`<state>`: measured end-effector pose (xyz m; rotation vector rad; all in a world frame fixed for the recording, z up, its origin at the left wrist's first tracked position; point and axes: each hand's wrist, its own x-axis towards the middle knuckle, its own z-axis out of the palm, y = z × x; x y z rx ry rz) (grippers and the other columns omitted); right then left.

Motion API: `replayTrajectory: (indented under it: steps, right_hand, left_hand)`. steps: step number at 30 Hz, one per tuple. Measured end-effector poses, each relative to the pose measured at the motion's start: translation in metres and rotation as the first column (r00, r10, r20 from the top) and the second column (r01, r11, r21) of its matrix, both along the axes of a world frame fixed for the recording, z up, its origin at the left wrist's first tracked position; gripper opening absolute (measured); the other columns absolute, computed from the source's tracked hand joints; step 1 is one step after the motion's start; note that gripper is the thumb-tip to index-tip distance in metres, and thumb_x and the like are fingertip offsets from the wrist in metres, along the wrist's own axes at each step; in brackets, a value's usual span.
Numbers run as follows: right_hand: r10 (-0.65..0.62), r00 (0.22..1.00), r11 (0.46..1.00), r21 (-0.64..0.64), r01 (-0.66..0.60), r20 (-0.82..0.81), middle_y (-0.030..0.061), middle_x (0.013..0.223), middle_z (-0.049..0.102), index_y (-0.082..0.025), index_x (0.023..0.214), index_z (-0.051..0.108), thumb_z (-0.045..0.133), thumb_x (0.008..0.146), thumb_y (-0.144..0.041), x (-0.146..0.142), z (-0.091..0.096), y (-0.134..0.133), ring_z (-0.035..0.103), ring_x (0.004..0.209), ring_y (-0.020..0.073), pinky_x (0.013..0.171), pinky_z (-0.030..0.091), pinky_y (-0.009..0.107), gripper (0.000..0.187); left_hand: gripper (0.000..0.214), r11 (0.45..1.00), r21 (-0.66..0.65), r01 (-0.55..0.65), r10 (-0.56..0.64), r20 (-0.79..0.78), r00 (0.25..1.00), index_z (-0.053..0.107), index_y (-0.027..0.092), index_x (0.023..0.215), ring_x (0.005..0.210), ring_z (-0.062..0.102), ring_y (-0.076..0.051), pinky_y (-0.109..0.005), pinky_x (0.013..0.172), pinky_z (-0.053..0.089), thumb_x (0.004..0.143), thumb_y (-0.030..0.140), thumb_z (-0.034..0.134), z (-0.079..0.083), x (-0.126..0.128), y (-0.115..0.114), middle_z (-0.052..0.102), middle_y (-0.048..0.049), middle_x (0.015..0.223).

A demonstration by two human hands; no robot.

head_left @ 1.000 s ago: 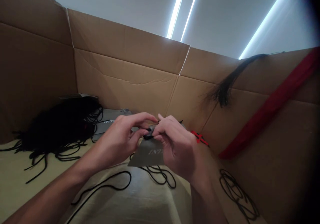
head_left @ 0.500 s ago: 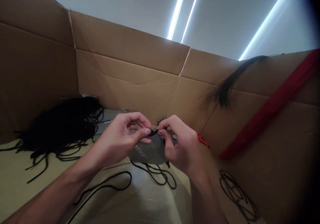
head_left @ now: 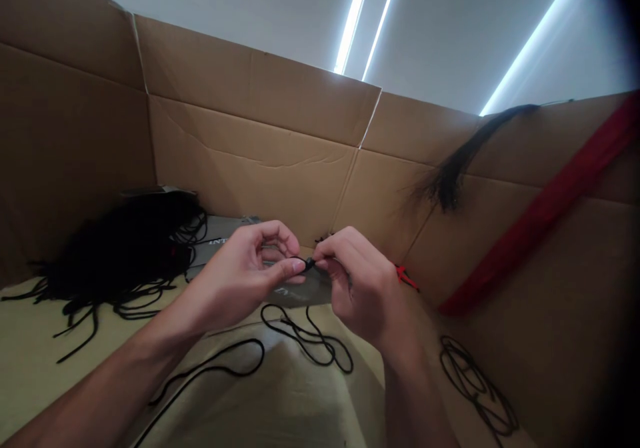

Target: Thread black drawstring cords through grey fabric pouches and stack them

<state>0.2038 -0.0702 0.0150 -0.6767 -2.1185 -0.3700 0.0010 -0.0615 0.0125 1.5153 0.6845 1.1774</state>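
Head view: forearms reaching in from near side, left hand (head_left: 240,275) and right hand (head_left: 363,281) together, curled fingers and thumbs pinching small black cord tip (head_left: 309,264) between them. Matte gray card (head_left: 300,295) just below. Thin black cord (head_left: 300,335) looped on cream cloth (head_left: 30,331), near. Black cord hank (head_left: 125,255) far left, against cardboard wall (head_left: 250,161).

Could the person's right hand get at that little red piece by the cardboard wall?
Probably yes. The right hand sits just beside the small red piece, with nothing clearly between them. It is pinching a small black piece together with the left hand, so it would have to let go first.
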Motion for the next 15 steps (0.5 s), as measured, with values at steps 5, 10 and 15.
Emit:
replayTrajectory:
  steps: [5,10,15]
  right_hand:
    - [-0.003,1.0,0.999,0.044,0.003,-0.003,0.0045,0.085,0.064,-0.017,0.088,0.063,0.05,0.092,0.005,0.0,0.002,-0.002,0.057,0.081,0.0174,0.073,0.047,0.03,0.026]
    - [0.003,1.0,0.998,0.062,-0.002,-0.025,0.0033,0.084,0.067,-0.019,0.087,0.063,0.05,0.093,0.004,-0.003,0.004,-0.004,0.061,0.082,0.0172,0.072,0.05,0.03,0.027]
    - [-0.033,0.995,0.996,0.085,0.041,-0.099,0.0022,0.081,0.067,-0.023,0.086,0.062,0.048,0.094,0.003,-0.005,0.003,-0.007,0.062,0.08,0.017,0.071,0.052,0.03,0.03]
  left_hand:
    - [0.031,0.997,0.036,-0.075,0.078,-0.077,0.994,0.067,0.016,0.085,0.071,0.07,-0.014,-0.018,0.059,0.052,0.073,0.027,0.093,0.003,0.003,-0.008,0.074,-0.0025,0.074]
    - [0.026,0.994,0.082,-0.069,0.074,-0.062,0.995,0.068,0.017,0.084,0.061,0.06,-0.01,-0.015,0.05,0.044,0.074,0.024,0.092,-0.002,0.008,-0.012,0.068,0.0006,0.069]
    - [0.022,0.989,0.134,-0.069,0.076,-0.042,0.996,0.069,0.019,0.086,0.065,0.068,-0.014,-0.019,0.056,0.053,0.077,0.019,0.089,-0.004,0.012,-0.016,0.071,0.0,0.071]
